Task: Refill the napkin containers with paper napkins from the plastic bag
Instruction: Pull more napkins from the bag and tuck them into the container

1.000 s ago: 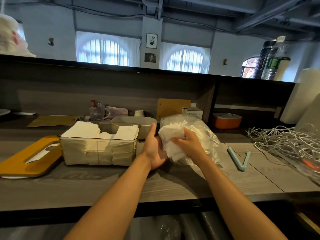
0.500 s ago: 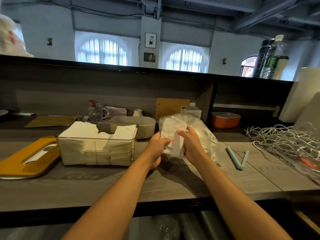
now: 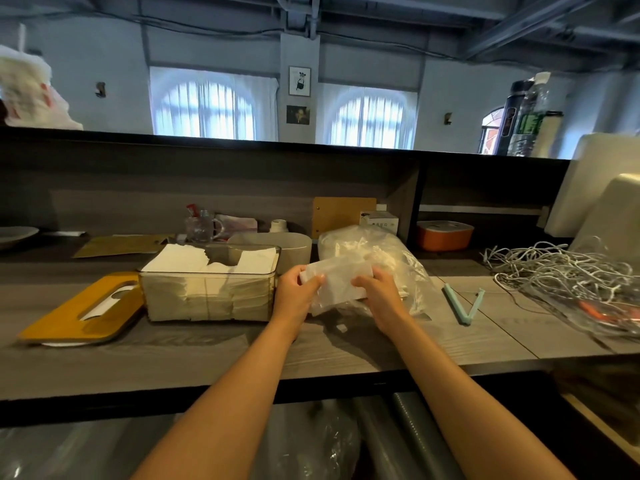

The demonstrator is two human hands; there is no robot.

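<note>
head view, single frame. both hands hold one stack of napkins between them in front of the plastic bag, just above the grey counter. left hand grips the stack's left end, thumb curled over the top edge, fingers hidden beneath. right hand grips the right end, fingers wrapped round it, back of the hand toward the camera. the stack lies roughly level, long side across the view; a thin film seems to lie over it, cannot tell whether it is a wrapper or part of the bag. the bag sits behind and to the right, crumpled, with more white paper inside. clear napkin container stands just left of the left hand, lid off; it already holds napkins in rows nearly to the rim, with a lower gap near the middle of the back. its yellow lid lies flat further left, well apart from the hands. a pale green bag clip lies open on the counter to the right of the bag. judgement: step in hand is squaring up a fresh stack taken from the bag, before loading. next move calls for carrying it left over the container rim and lowering it into the gap, keeping both ends pinched so the sheets do not fan out or snag on the rows already packed.
</note>
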